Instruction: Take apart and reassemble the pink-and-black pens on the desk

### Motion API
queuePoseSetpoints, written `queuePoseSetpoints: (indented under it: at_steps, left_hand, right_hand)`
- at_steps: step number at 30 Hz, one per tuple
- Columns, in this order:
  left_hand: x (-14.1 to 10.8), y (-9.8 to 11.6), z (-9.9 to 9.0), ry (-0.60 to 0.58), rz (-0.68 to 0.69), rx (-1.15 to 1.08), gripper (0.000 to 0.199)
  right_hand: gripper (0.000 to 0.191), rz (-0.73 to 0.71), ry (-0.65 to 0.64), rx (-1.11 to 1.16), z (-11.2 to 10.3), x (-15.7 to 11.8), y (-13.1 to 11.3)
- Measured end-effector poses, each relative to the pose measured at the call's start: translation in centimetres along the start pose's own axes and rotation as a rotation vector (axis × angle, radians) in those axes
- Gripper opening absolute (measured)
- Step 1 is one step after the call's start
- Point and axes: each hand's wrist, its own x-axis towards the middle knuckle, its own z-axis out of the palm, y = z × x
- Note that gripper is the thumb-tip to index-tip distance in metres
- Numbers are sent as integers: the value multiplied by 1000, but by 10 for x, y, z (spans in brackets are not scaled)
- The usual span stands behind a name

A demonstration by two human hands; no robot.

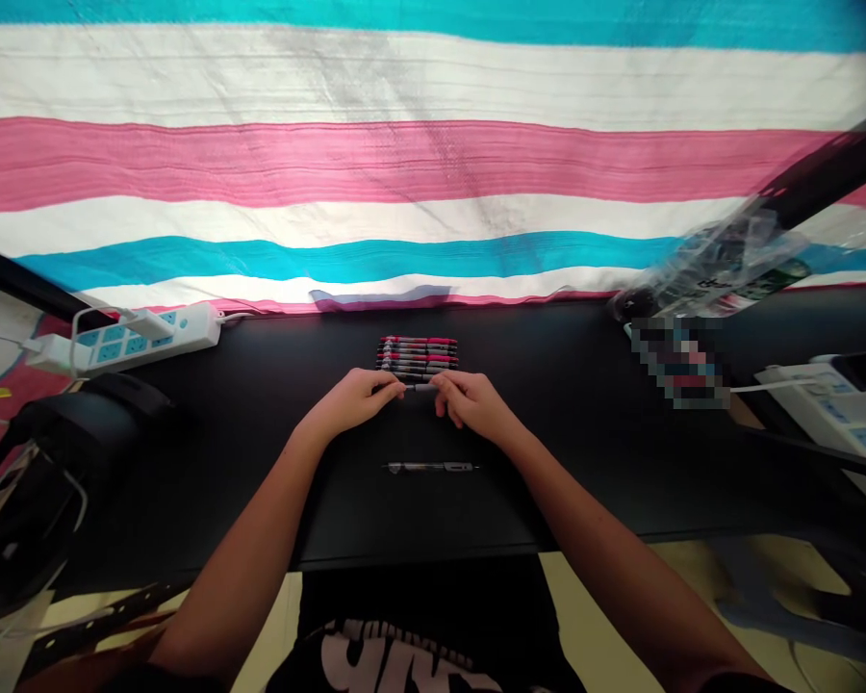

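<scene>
One white power strip (188, 327) with plugs in it lies well out to the left of the left hand, on the far side of the table (592, 414); nearer the body on that side sits a bulky black object (130, 404) whose kind I cannot tell. Next comes the left hand (361, 397), thumb and fingers closed on the left end of a pen (421, 387). That pen lies crosswise between the two hands, which are near each other but apart. Just beyond it is a stack-like row of pens (419, 352) with red and dark parts, side by side; whether the held pen touches the nearest one cannot be told. A lone pen (433, 467) lies on the body side of the hands, between the forearms. The right hand (471, 397) pinches the held pen's right end, its other fingers curled.

The row looks easy to upset: a knuckle pushed forward, or the held pen pressed in at an angle, could skew it or set a pen rolling. Uneven letting go by the two hands could leave the held pen crooked. A low forearm might sweep the lone pen aside.

Far right of the right hand are a clear plastic bag (736, 252) and another power strip (801, 404).
</scene>
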Motion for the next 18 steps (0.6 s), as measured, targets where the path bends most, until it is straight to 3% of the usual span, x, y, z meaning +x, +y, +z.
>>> queuePoseSetpoints:
  at_steps: [2, 6, 11, 15, 18]
  left_hand:
    - [0, 1, 1, -4, 11, -11, 34]
    - [1, 3, 2, -34, 20, 39, 36]
    - [1, 5, 1, -36, 21, 53, 40]
    - [0, 7, 0, -48, -32, 6, 47]
    - [-1, 9, -1, -98, -105, -61, 53]
  right_hand:
    - [41, -15, 21, -52, -2, 0, -1]
    - [20, -102, 41, 7, -4, 3, -1]
    - [21, -55, 55, 91, -8, 3, -2]
    - [39, 74, -75, 41, -12, -2, -8]
    - [27, 10, -28, 119, -13, -3, -10]
